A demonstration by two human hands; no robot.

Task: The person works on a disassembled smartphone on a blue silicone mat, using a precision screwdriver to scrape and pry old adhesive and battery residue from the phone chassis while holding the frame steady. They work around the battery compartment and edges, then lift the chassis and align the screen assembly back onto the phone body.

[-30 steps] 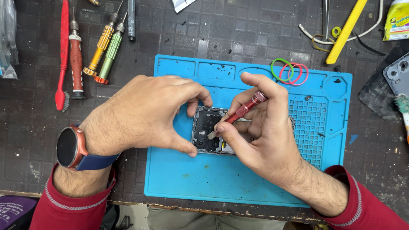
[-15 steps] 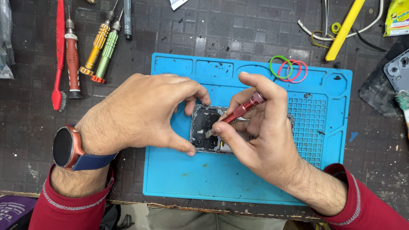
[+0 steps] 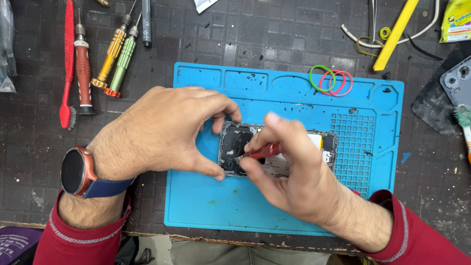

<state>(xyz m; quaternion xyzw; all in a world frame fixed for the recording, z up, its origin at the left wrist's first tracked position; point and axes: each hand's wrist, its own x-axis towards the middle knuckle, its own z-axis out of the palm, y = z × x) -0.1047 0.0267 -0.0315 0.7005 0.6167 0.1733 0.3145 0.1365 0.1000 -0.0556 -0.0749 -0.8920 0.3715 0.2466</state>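
Note:
An opened phone [image 3: 235, 142] with its back removed lies on a blue work mat [image 3: 289, 216]. My left hand [image 3: 162, 132] clamps the phone's left end between thumb and fingers. A dark watch with a blue strap sits on that wrist. My right hand [image 3: 289, 176] grips a red-handled screwdriver [image 3: 262, 152], lying almost flat, its tip resting on the phone's dark upper section. The right hand hides much of the phone's middle.
Red, orange and green screwdrivers [image 3: 115, 56] and a red brush [image 3: 67, 68] lie at the upper left. Coloured rubber bands [image 3: 331, 81] rest in the mat's top tray. A yellow tool [image 3: 395, 34] and white cable are top right, a grey phone part [image 3: 458, 81] at far right.
My right hand has lowered the screwdriver from a steep tilt to nearly flat, and its fingers have curled further over the phone. The left hand keeps its hold.

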